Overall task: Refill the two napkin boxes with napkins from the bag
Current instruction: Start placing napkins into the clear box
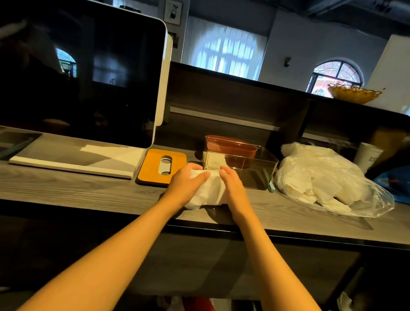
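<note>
two bare forearms reach forward over the near edge of the grey wood worktop [69, 189]. between the hands sits a white stack of napkins [210, 189], lying on the worktop just in front of the boxes. the left hand [186, 181] grips the stack's left side, fingers curled over its top edge. the right hand [233, 186] presses against the right side with fingers fairly straight and pointing forward; whether the thumb wraps under the stack cannot be told.

just beyond the hands stands a clear box [248, 167], open at the top, its near wall touching or nearly touching the napkins. a second box with a reddish-brown tint [230, 145] sits at its back left; whether it stands inside the clear one or behind it cannot be told. left of the hands an orange lid [162, 167] with an oval slot lies flat on the worktop. right of the clear box lies a clear plastic bag [327, 181] full of white napkins, slumped on the worktop.

farther left a large dark screen [74, 65] stands on a white base. behind the bag is a paper cup [368, 157], with something blue [403, 186] beside it. on the raised ledge at the back rests a yellow basket [354, 93].
</note>
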`<move>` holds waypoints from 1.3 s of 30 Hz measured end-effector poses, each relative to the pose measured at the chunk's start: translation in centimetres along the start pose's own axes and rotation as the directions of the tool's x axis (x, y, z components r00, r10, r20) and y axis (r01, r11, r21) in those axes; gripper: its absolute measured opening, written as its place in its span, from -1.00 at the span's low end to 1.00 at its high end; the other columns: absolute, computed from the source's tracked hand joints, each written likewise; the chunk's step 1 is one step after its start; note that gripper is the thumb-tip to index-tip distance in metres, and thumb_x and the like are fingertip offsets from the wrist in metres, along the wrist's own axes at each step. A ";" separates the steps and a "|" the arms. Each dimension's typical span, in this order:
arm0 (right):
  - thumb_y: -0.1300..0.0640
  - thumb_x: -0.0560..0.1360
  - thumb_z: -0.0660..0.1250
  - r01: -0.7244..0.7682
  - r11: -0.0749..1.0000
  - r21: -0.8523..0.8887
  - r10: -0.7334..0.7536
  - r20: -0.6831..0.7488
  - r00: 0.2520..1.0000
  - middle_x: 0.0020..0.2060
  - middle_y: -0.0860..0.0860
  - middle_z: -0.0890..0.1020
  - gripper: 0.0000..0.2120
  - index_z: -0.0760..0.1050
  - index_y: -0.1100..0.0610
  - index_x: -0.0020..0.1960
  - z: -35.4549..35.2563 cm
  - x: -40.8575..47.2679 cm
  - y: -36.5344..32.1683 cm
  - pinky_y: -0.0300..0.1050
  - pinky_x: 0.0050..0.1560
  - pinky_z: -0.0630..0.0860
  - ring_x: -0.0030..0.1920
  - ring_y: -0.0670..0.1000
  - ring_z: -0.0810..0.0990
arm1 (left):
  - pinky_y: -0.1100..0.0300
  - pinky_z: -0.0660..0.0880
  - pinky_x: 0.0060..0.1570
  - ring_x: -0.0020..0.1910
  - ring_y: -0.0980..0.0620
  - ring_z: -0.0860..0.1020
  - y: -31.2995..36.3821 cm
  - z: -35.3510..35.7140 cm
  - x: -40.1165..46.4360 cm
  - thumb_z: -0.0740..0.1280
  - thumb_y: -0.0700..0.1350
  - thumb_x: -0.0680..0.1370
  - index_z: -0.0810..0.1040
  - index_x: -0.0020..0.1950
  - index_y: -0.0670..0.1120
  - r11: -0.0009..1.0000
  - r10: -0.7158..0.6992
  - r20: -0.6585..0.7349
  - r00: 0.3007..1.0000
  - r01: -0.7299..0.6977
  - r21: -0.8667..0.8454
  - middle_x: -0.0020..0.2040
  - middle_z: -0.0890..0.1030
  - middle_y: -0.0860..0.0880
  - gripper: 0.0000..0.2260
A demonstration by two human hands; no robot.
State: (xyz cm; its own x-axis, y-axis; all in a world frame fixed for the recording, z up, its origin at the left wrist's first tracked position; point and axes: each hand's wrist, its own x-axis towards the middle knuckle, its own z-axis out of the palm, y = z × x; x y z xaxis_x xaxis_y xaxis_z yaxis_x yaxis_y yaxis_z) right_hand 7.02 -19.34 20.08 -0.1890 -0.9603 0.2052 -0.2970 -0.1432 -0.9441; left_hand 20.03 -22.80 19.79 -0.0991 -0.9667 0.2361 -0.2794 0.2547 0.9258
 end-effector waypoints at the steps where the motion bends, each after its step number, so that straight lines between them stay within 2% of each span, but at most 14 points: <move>1: 0.01 0.66 0.13 -0.012 1.000 -0.002 0.012 -0.008 1.000 0.24 -0.04 0.38 -0.59 0.22 0.02 0.49 0.0 0.0 -0.1 -0.32 -0.12 0.41 0.07 -0.11 0.43 | 0.16 0.49 -0.04 0.08 0.00 0.51 0.0 0.0 0.1 0.26 0.08 0.62 0.46 0.31 -0.03 1.000 -0.004 0.009 1.000 0.004 -0.015 0.22 0.54 -0.07 -0.69; 4: 0.20 0.60 0.23 0.009 0.998 -0.063 -0.008 0.011 1.000 0.34 0.03 0.37 -0.51 0.22 0.05 0.50 0.0 0.1 0.1 -0.25 0.03 0.45 0.17 -0.06 0.38 | 0.19 0.49 -0.15 0.05 -0.01 0.53 0.2 0.0 0.1 0.19 0.09 0.65 0.48 0.30 -0.05 1.000 0.002 0.011 1.000 -0.002 -0.027 0.15 0.56 -0.07 -0.69; 6: 0.28 0.56 0.29 0.032 0.994 -0.105 -0.031 0.013 0.999 0.38 0.05 0.37 -0.46 0.24 0.05 0.49 -0.2 0.2 0.4 -0.17 0.14 0.46 0.21 -0.06 0.36 | 0.18 0.51 -0.11 0.04 0.00 0.53 0.1 -0.2 0.2 0.22 0.07 0.64 0.50 0.27 -0.06 0.999 0.012 -0.013 1.000 -0.012 -0.033 0.11 0.55 -0.04 -0.71; 10: 0.18 0.53 0.39 0.038 0.999 0.015 -0.037 -0.089 0.995 0.33 0.03 0.43 -0.47 0.30 0.03 0.45 -0.4 0.6 0.8 -0.29 -0.10 0.51 0.19 -0.03 0.45 | 0.11 0.55 -0.02 0.06 0.00 0.55 -0.1 -0.7 0.5 0.27 0.11 0.62 0.54 0.20 -0.08 0.996 -0.041 0.025 0.999 0.043 -0.076 0.06 0.57 0.01 -0.69; 14: 0.13 0.48 0.45 0.018 0.983 0.180 0.025 -0.233 0.972 0.25 0.04 0.52 -0.46 0.39 0.11 0.42 -0.9 0.8 1.1 -0.21 -0.07 0.58 0.15 0.00 0.55 | 0.16 0.57 -0.05 0.06 0.04 0.59 -0.1 -1.1 0.4 0.36 0.07 0.57 0.57 0.22 -0.05 0.996 -0.041 0.250 0.967 0.060 -0.071 0.06 0.62 0.02 -0.71; 16: 0.12 0.46 0.46 0.003 0.976 0.217 0.052 -0.246 0.968 0.22 0.06 0.55 -0.47 0.42 0.11 0.39 -1.0 0.9 1.3 -0.12 0.00 0.61 0.13 0.02 0.57 | 0.15 0.58 -0.02 0.07 0.04 0.60 0.2 -1.2 0.4 0.39 0.02 0.57 0.57 0.20 -0.04 0.988 -0.095 0.337 0.937 0.129 -0.082 0.07 0.63 0.01 -0.75; 19: 0.09 0.52 0.40 -0.004 0.976 0.218 0.057 -0.236 0.970 0.15 0.02 0.57 -0.63 0.48 0.09 0.31 -0.9 0.6 1.0 -0.18 -0.03 0.59 0.05 -0.03 0.57 | 0.06 0.57 0.11 0.14 -0.04 0.58 1.0 -1.0 0.3 0.39 -0.06 0.57 0.48 0.30 -0.08 0.921 -0.233 0.428 0.873 0.339 -0.192 0.17 0.60 -0.08 -0.68; 23: 0.02 0.61 0.26 -0.093 0.941 0.324 0.183 -0.258 0.949 0.03 0.04 0.61 -0.83 0.52 0.08 0.13 -1.0 0.9 0.3 -0.14 -0.07 0.57 -0.02 -0.02 0.59 | 0.14 0.54 -0.06 0.07 -0.04 0.60 1.8 0.3 -0.4 0.24 -0.08 0.62 0.46 0.29 -0.09 0.844 -0.302 0.499 0.812 0.471 -0.256 0.09 0.62 -0.10 -0.74; 26: 0.00 0.63 0.19 -0.130 0.936 0.327 0.220 -0.253 0.942 -0.06 0.03 0.61 -0.76 0.53 0.12 0.12 -1.0 1.1 0.1 -0.18 -0.21 0.49 -0.10 -0.04 0.59 | 0.09 0.58 -0.06 0.06 -0.07 0.64 2.4 1.6 -0.2 0.21 0.12 0.63 0.52 0.29 -0.04 0.785 -0.320 0.480 0.817 0.512 -0.349 0.08 0.67 -0.10 -0.66; 28: -0.03 0.65 0.14 -0.128 0.933 0.336 0.212 -0.228 0.950 -0.05 0.04 0.61 -0.70 0.52 0.13 0.18 -0.9 1.2 0.1 -0.17 -0.22 0.49 -0.10 -0.03 0.59 | 0.06 0.59 0.03 0.08 -0.08 0.64 2.7 2.3 -0.3 0.27 0.20 0.58 0.49 0.32 -0.03 0.817 -0.340 0.448 0.827 0.496 -0.294 0.12 0.65 -0.10 -0.58; 31: -0.10 0.66 0.08 -0.112 0.918 0.380 0.201 -0.202 0.959 0.13 0.09 0.60 -0.62 0.46 0.10 0.31 -0.8 0.9 0.1 -0.04 0.00 0.58 0.07 0.04 0.60 | 0.08 0.58 -0.01 0.07 -0.07 0.62 2.6 3.3 -0.5 0.37 0.14 0.54 0.46 0.34 -0.08 0.888 -0.365 0.303 0.881 0.427 -0.171 0.15 0.63 -0.09 -0.54; 33: -0.13 0.66 0.06 -0.083 0.891 0.447 0.185 -0.189 0.964 0.19 0.10 0.58 -0.64 0.40 0.06 0.29 -0.8 0.8 0.2 0.05 0.14 0.57 0.13 0.08 0.59 | 0.02 0.60 0.03 0.08 -0.09 0.62 2.1 3.7 -0.3 0.40 0.05 0.54 0.50 0.33 -0.10 0.876 -0.361 0.211 0.908 0.408 -0.258 0.15 0.64 -0.09 -0.58; 36: -0.17 0.66 0.02 -0.080 0.861 0.503 0.158 -0.113 0.981 0.03 0.02 0.61 -0.59 0.31 0.05 0.36 -0.9 0.5 0.1 -0.10 -0.03 0.60 0.00 0.01 0.63 | -0.01 0.63 -0.05 0.06 -0.10 0.62 1.8 3.5 0.0 0.40 0.00 0.56 0.50 0.31 -0.09 0.793 -0.358 0.015 0.933 0.313 -0.522 0.15 0.63 -0.10 -0.64; 39: -0.16 0.67 -0.05 -0.072 0.934 0.350 0.071 0.016 0.997 -0.02 -0.07 0.63 -0.66 0.38 -0.04 0.25 -0.6 -0.1 -0.1 -0.29 -0.20 0.56 -0.07 -0.10 0.63 | 0.12 0.60 -0.23 0.04 -0.03 0.60 1.8 3.3 0.2 0.35 0.00 0.59 0.41 0.38 -0.06 0.797 -0.328 -0.115 0.937 0.210 -0.566 0.20 0.59 -0.10 -0.61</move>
State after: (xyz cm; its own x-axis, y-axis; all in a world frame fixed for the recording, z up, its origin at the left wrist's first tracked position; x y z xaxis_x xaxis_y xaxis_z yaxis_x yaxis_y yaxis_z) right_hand 6.47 -19.11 20.36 -0.1943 -0.9718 0.1333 0.0640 -0.1482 -0.9869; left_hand 16.40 -22.47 20.53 0.1090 -0.9929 -0.0487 0.2972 -0.0142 0.9547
